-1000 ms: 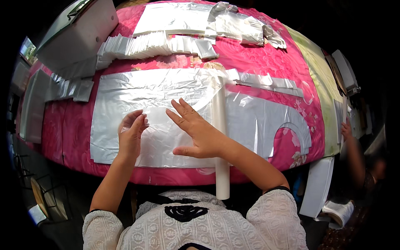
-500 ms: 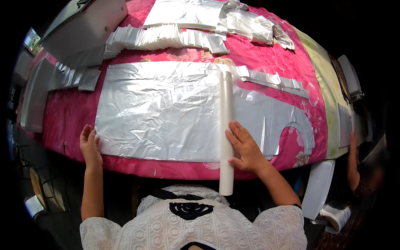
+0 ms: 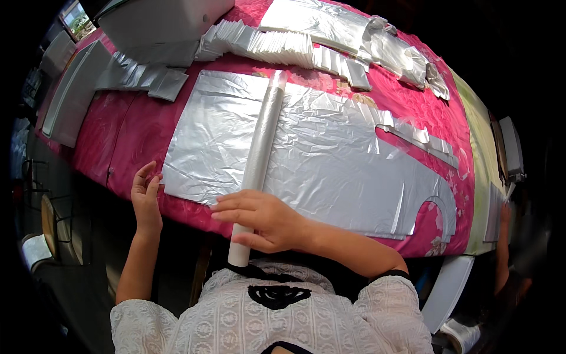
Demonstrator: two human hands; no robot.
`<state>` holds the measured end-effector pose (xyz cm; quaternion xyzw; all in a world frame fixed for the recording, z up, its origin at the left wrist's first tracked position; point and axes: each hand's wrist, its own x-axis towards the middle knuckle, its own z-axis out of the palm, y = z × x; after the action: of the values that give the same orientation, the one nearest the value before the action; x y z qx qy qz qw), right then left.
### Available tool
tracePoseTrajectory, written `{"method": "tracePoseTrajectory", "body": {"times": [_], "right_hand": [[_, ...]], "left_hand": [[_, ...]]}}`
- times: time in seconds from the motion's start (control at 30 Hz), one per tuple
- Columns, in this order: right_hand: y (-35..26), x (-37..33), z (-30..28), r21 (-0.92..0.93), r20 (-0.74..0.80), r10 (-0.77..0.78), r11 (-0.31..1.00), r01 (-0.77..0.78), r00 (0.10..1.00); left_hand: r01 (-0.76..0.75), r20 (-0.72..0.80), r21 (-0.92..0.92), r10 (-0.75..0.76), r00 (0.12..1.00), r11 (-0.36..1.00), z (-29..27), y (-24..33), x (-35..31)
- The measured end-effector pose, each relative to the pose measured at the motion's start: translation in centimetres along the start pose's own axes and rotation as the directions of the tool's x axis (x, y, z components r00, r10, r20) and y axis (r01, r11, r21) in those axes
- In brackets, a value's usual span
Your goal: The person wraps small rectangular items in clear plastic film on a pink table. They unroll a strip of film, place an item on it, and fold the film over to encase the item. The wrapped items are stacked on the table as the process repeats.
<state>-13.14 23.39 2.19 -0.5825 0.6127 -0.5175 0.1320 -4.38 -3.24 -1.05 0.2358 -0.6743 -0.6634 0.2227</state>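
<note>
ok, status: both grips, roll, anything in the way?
Left grip by near-left corner of silvery sheets, hold unclear. Right grip open over pale roll, near end. Roll lies across sheets, covering a strip.

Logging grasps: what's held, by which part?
Left hand: unclear if pinching the silvery sheet at its corner. Right hand: open over the roll, near end, no grip visible.

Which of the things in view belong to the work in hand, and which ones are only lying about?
In use, it seems:
roll, lying across the flat bags
flat bags, spread on the pink cloth
right hand, at the roll
left hand, by the flat bags' left edge

Lying about, it seems:
folded packets
far bags
big box
</note>
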Motion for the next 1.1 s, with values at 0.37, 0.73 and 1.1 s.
{"method": "tracePoseTrajectory", "body": {"times": [0.37, 0.73, 1.1], "right_hand": [[9.9, 9.1, 2.1, -0.597, 0.114, 0.054, 0.802, 0.025, 0.992], [8.3, 11.6, 6.8, 0.015, -0.622, 0.393, 0.871, -0.491, 0.678], [2.4, 5.9, -3.4, 0.792, -0.479, 0.712, 0.603, -0.098, 0.514]], "left_hand": [[-0.058, 0.22, 0.333, -0.017, 0.975, 0.941, -1.8, -0.6, -6.0], [0.319, 0.44, 0.153, -0.354, 0.826, 0.935, -0.8, 0.9, -7.2], [-0.11, 0.652, 0.487, -0.277, 0.706, 0.867, 7.9, 4.6, -7.5]]}}
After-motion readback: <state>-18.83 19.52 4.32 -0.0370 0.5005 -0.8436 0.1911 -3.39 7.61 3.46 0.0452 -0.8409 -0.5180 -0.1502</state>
